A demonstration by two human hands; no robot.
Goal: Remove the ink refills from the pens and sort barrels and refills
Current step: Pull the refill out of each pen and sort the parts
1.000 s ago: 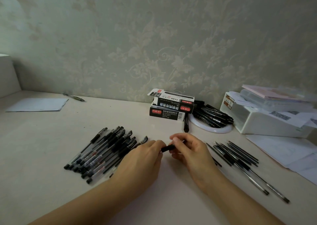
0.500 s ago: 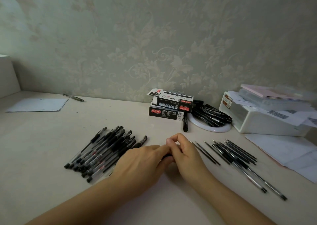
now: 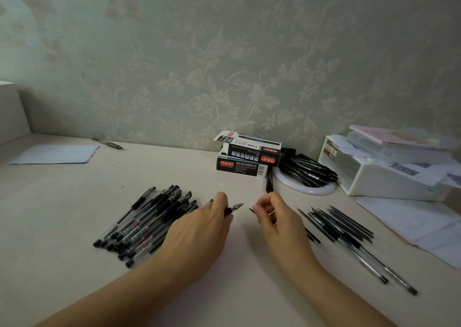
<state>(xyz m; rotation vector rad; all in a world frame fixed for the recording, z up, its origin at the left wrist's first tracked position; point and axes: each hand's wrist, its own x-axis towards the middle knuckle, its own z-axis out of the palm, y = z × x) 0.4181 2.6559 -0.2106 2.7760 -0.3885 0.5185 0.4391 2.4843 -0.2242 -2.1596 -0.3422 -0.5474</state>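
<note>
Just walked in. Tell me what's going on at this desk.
A person is taking pens apart on a pale desk. The left hand grips a black pen with its metal tip bared, pointing right. The right hand pinches a small black piece, apparently the cap, held apart from the tip. A pile of clear-barrelled black pens lies on the left, and thin dark refills lie on the right. Two black pen boxes sit stacked behind.

A pile of clear-barrelled black-capped pens [image 3: 142,224] lies left on the pale tabletop [image 3: 62,214], thin black refills [image 3: 341,224] right, two stacked black cardboard pen boxes [image 3: 245,157] behind, white round plastic dish [image 3: 306,187] just right of them.
</note>
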